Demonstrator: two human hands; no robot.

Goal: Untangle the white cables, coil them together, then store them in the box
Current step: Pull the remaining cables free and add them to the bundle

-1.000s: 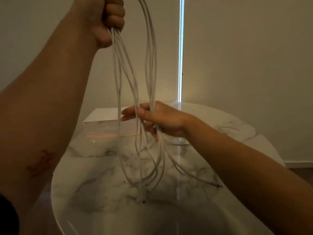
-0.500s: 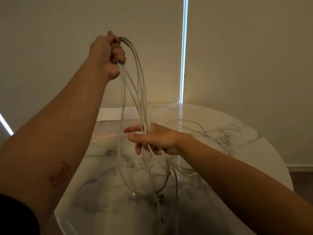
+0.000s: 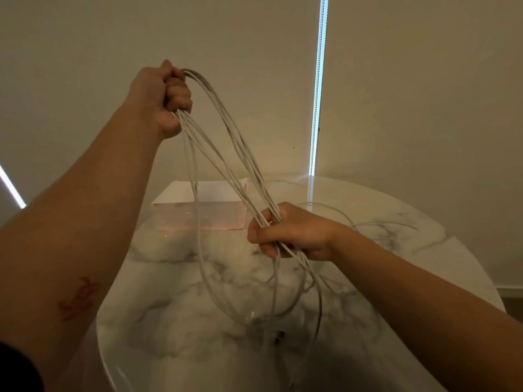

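Diagonally, cables (image 3: 254, 179) span left grip (image 3: 162, 97), right grip (image 3: 285, 232)

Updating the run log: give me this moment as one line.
phase: gathering cables | left hand: grips cables, raised | right hand: grips cables lower | slack: on table | box: on table, behind hands

No text, label or number can be read, not even on the box (image 3: 198, 213). The red mark (image 3: 79, 298) on the left forearm (image 3: 93, 216) is illegible.

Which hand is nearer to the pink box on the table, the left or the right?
Right. The right hand grips the white cables low over the table, just right of the box; the left hand holds them high above it.
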